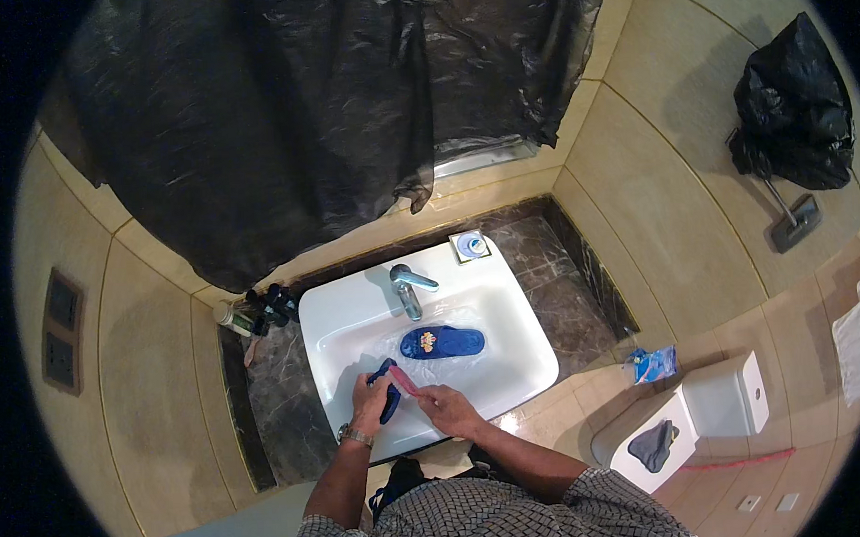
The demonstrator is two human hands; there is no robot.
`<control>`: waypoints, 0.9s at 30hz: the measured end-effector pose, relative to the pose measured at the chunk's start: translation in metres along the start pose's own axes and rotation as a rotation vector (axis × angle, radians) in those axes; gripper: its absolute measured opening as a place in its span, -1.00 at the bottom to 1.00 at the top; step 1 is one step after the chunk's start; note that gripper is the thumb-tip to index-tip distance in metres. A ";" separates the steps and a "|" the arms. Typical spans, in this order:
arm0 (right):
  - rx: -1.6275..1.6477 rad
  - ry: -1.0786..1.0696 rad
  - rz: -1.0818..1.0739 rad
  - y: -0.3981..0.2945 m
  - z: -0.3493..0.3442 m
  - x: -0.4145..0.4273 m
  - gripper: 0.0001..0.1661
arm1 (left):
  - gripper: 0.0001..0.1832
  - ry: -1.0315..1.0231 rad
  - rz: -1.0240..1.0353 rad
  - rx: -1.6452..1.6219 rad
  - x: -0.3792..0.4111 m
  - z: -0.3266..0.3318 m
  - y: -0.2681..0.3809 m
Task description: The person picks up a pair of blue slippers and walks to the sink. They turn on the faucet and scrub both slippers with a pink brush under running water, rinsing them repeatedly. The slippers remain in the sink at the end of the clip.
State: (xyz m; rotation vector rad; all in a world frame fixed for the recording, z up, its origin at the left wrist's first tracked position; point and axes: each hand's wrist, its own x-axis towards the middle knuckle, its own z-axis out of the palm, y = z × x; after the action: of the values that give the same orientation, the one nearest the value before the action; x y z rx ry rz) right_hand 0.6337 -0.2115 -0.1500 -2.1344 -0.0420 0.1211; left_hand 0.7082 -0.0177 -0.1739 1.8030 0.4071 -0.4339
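Over the near left part of a white sink (540, 364), my left hand (369, 404) grips a dark blue slipper (388, 410), tilted on its side. My right hand (447, 408) holds a pink-handled brush (403, 380), its pale bristles against or close beside that slipper. A second blue slipper (461, 342) with a colourful emblem lies in the basin, with water around it. Behind it stands a chrome faucet (408, 298), and water appears disturbed below its spout.
A small dish with a round container (476, 245) sits on the sink's back right corner. Dark bottles (278, 306) and a white jar (231, 318) stand on the marble counter (286, 415) at left. At right are a blue packet (653, 365) and a toilet with a grey cloth (651, 447) on its lid.
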 end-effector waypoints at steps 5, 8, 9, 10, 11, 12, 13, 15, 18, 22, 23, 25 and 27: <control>-0.155 -0.072 0.085 0.009 0.002 0.029 -0.65 | -0.55 -0.127 0.104 0.033 -0.008 0.002 -0.007; -0.153 -0.079 0.090 0.017 0.004 0.034 -0.67 | -0.55 -0.113 0.071 0.016 -0.003 0.005 -0.025; -0.147 -0.114 0.071 0.010 0.004 0.026 -0.67 | -0.54 -0.090 0.044 -0.008 -0.001 0.002 -0.033; -0.143 -0.149 0.052 0.002 0.001 0.017 -0.67 | -0.54 -0.083 0.044 -0.010 -0.001 0.000 -0.037; -0.108 -0.147 0.041 -0.007 -0.003 0.005 -0.67 | -0.53 -0.075 0.044 -0.011 -0.001 -0.002 -0.041; -0.074 -0.144 0.027 -0.017 -0.010 -0.008 -0.67 | -0.53 -0.067 0.047 -0.013 -0.001 -0.004 -0.042; -0.040 -0.134 0.015 -0.022 -0.015 -0.016 -0.67 | -0.52 -0.067 0.069 -0.005 0.001 -0.006 -0.047; -0.070 -0.145 0.040 -0.020 -0.014 -0.018 -0.65 | -0.51 -0.072 0.115 0.012 0.003 -0.005 -0.050; -0.130 -0.108 0.079 -0.007 -0.009 -0.001 -0.65 | -0.43 -0.222 0.241 0.058 -0.004 0.000 -0.042; -0.187 -0.087 0.089 0.017 0.006 0.026 -0.67 | -0.20 -0.107 0.284 0.095 -0.016 0.000 -0.034; -0.200 -0.075 0.092 0.025 0.011 0.028 -0.68 | -0.19 -0.061 0.249 0.065 -0.016 0.000 -0.036; -0.182 -0.088 0.087 0.025 0.012 0.027 -0.67 | -0.16 0.040 0.171 0.003 -0.015 -0.002 -0.043; -0.170 -0.075 0.058 0.023 0.010 0.023 -0.66 | -0.19 -0.022 0.085 -0.118 -0.013 -0.007 -0.046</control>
State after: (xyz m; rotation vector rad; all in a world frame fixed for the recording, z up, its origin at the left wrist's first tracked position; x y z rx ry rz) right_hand 0.6548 -0.2134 -0.1764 -2.3005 -0.0349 0.2394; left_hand 0.6747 0.0007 -0.2039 1.6935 0.3326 -0.3624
